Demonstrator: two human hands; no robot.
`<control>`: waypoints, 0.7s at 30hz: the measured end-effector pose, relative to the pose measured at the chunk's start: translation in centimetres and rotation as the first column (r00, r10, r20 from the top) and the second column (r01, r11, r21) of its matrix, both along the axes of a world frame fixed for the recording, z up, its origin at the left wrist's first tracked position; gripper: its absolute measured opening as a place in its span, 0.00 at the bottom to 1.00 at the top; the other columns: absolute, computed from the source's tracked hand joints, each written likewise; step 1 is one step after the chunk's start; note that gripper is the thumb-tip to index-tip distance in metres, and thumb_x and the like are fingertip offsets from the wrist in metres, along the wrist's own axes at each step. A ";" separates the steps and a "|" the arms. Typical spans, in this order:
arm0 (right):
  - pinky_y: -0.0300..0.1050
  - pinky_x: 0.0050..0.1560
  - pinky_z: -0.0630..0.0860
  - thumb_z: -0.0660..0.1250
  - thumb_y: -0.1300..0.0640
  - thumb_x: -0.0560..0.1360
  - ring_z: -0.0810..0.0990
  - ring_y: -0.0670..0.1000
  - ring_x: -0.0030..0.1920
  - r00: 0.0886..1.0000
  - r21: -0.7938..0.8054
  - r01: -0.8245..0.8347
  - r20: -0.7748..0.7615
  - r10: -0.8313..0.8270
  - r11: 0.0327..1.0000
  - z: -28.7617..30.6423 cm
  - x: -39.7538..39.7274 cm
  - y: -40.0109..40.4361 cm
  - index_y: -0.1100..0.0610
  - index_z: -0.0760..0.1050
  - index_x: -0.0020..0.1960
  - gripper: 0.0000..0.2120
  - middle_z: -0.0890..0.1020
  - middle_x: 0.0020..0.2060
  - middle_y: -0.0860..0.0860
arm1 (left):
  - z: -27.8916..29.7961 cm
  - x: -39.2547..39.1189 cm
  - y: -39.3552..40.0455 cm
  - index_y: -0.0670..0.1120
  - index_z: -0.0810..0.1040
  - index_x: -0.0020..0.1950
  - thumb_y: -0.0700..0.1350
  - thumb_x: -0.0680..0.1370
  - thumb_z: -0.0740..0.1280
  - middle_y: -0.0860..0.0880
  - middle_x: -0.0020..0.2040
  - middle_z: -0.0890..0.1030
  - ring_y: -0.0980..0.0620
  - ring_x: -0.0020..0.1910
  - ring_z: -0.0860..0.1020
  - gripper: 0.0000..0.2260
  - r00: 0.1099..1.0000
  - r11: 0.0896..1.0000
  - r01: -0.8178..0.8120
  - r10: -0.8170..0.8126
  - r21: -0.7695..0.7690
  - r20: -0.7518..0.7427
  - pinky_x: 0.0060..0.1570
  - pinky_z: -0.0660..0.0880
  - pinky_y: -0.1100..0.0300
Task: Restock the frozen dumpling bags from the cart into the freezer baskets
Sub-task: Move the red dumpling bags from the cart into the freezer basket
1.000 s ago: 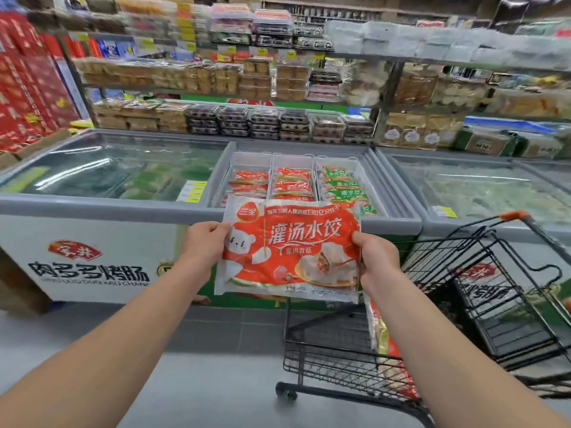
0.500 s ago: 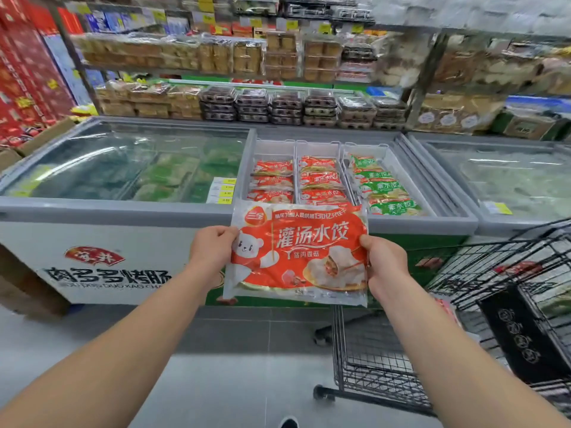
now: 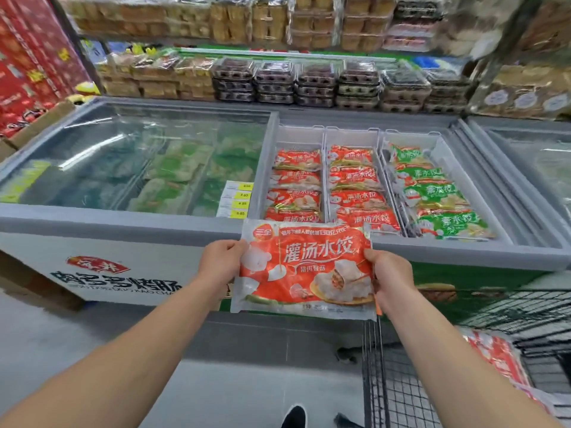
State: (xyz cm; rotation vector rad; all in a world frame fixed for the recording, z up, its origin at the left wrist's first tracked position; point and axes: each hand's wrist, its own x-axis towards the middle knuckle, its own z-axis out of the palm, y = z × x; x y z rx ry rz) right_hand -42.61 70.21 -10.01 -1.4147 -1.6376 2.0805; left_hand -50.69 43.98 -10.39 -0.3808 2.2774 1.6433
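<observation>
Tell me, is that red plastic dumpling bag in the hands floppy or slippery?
The red plastic dumpling bag probably stays fairly stiff: held only at its sides by the left hand and right hand, it hardly sags. Its glossy film might be slippery.

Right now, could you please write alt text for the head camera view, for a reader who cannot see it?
Two bare hands, left hand and right hand, hold a red dumpling bag by its side edges in front of an open chest freezer. Its baskets hold two rows of red bags and one row of green bags. A wire cart stands at lower right.
</observation>
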 end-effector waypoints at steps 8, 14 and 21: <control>0.58 0.53 0.82 0.70 0.63 0.76 0.85 0.58 0.45 0.999 0.002 -0.011 0.030 0.011 1.000 0.0 -9.7 1.6 0.58 0.77 0.48 0.03 0.85 0.43 0.56 | -1.5 -9.8 2.5 0.44 0.83 0.40 0.47 0.81 0.66 0.46 0.40 0.86 0.46 0.41 0.85 0.13 0.997 0.999 -0.040 0.040 0.004 0.067 0.43 0.81 0.51; 0.54 0.50 0.82 0.70 0.63 0.75 0.85 0.57 0.45 0.999 0.081 0.004 0.045 -0.007 0.997 -0.6 -18.3 2.9 0.59 0.79 0.44 0.02 0.85 0.40 0.55 | -2.7 -19.8 4.3 0.44 0.82 0.38 0.47 0.81 0.66 0.46 0.36 0.85 0.51 0.31 0.81 0.13 0.999 0.999 -0.011 0.010 0.038 0.034 0.29 0.72 0.62; 0.52 0.45 0.81 0.69 0.66 0.74 0.84 0.56 0.41 0.997 0.114 0.043 0.062 -0.051 0.993 -1.3 -26.4 4.9 0.60 0.79 0.40 0.05 0.85 0.39 0.56 | -3.2 -29.4 7.0 0.42 0.82 0.41 0.45 0.81 0.66 0.48 0.36 0.84 0.49 0.33 0.81 0.12 0.992 0.993 0.079 -0.087 0.083 0.096 0.32 0.74 0.60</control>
